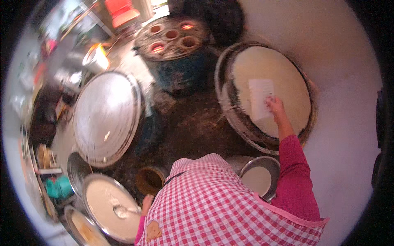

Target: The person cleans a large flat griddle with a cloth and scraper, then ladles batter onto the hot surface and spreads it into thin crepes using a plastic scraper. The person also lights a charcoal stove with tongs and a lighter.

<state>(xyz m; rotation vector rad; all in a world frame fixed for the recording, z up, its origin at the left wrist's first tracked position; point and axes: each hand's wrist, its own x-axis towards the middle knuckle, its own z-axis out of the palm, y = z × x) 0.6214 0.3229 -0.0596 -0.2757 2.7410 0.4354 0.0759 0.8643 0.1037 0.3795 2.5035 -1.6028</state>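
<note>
Likely a kitchen, glowing drum stove (172,67), round griddle (226,107), batter bowl (271,169)

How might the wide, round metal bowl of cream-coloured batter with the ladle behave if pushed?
The bowl is probably heavy, since batter fills much of it. Its uncovered, liquid-looking contents may slosh. The pale, rounded ladle dipped in it might shift.

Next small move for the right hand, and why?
Probably sweep the white rectangular flat scraper toward the left rim: the right hand holds it over the pale batter layer, whose left edge looks ragged against the dark round griddle.
</note>
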